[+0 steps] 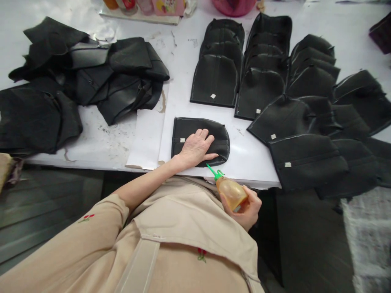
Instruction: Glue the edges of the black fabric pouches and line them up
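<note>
A flat black piece (214, 130) with a rounded right end and a small white tag lies at the table's front edge. My left hand (197, 147) rests on it, palm down, fingers spread. My right hand (249, 209) is wrapped round a squeeze bottle (231, 191) of amber liquid with a green nozzle. The nozzle tip points up and left, close to the piece's near edge below my left fingers; whether it touches cannot be made out.
Overlapping black pieces (215, 77) stand in rows at the back and right, some overhanging the front edge. Loose black pieces (128, 55) are heaped at the left of the white table (146, 138). At the back are a tray (140, 17) with containers and a pink bowl (234, 6).
</note>
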A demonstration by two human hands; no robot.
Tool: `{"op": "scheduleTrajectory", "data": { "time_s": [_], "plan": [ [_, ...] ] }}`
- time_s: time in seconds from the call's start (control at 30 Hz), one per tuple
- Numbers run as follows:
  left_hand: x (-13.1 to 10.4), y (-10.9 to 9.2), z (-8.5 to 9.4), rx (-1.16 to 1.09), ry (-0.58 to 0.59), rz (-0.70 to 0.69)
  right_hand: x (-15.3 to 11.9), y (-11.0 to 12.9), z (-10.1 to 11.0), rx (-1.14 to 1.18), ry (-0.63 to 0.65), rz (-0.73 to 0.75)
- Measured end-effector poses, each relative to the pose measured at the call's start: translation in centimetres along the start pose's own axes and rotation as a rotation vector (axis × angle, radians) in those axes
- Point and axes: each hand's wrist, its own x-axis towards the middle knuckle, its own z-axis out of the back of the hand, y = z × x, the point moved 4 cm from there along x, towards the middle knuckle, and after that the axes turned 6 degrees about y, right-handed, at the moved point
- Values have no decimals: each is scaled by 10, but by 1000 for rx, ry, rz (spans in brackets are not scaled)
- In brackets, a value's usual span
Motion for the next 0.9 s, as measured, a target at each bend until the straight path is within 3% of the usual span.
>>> {"op": "scheduleTrajectory", "data": {
  "time_s": [0.4,0.63,0.73,0.9],
  "plan": [
    [-3,14,0,-171,3,-23,-2,2,-12,8,106,-11],
    [-16,35,8,-589,-88,-65,0,-4,-17,-3,183,26],
    [-30,52,8,-715,-158,4,1,-6,-19,-15,205,51],
    [-55,83,9,-689,-278,192,5,-6,-27,20,248,91]
  ]
}}
